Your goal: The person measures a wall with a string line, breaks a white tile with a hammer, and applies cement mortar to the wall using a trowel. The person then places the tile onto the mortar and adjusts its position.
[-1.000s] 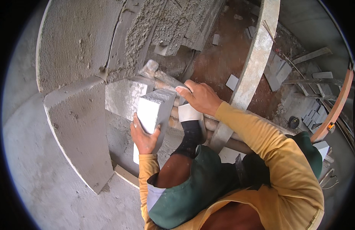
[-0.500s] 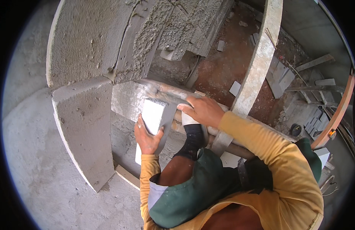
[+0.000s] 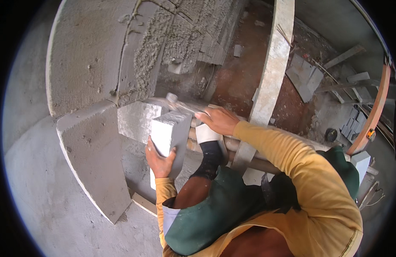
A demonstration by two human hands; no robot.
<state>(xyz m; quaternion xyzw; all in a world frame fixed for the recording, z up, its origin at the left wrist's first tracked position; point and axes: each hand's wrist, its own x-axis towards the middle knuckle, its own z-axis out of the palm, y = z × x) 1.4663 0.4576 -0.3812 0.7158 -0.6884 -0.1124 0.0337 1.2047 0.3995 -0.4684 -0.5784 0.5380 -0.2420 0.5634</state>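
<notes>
My left hand (image 3: 160, 160) grips a block (image 3: 180, 130) with a bright white face and a grey side, fingers on the white face and thumb on the grey. The block stands on edge, and its upper end is rough. My right hand (image 3: 221, 120) is closed round the handle of a hammer (image 3: 184, 104), whose head is smeared by motion just above the block's upper end. Whether the head touches the block I cannot tell. Beside the block, my foot in a pale shoe (image 3: 207, 133) rests near round poles (image 3: 230, 143).
Big grey panels (image 3: 93, 160) stand at my left, with rough mortar (image 3: 180, 47) on the structure beyond. A pale beam (image 3: 272, 64) crosses at the right. Farther right lie broken slabs (image 3: 304, 77) and an orange-brown bar (image 3: 374, 113) with an orange tape measure (image 3: 370, 134).
The view has shifted slightly. The block is turned so more of its rough upper end shows. The hammer head, a broad blur before, is now clearer, and my right hand still grips the handle.
</notes>
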